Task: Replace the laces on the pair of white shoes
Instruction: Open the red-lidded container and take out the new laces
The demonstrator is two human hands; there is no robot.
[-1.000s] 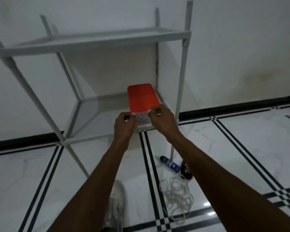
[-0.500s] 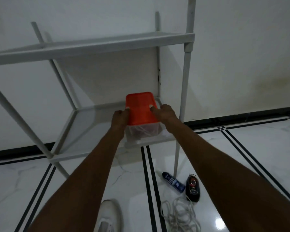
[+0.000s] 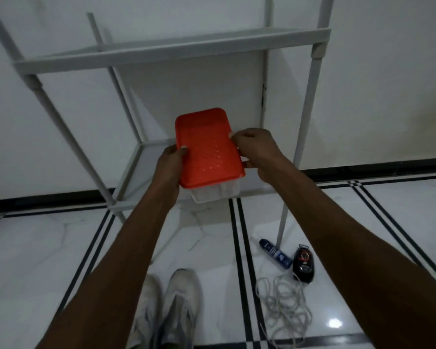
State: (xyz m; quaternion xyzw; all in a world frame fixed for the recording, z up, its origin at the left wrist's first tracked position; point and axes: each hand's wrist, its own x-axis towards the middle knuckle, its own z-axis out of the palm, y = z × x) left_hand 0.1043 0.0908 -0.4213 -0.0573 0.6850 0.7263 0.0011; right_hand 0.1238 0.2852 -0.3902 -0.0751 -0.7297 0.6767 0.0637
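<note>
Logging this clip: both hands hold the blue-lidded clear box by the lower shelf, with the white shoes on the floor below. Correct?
Not quite: the lid is red-orange, not blue, as the head view shows. Both the left hand and right hand do hold the clear box by the lower shelf, white shoes below.

Dim, flat indoor light, a glare spot on the glossy floor (image 3: 335,323), wide-angle bending at edges.

Both forearms bare, no sleeves/watch/rings seen (dim light, prob. none).
</note>
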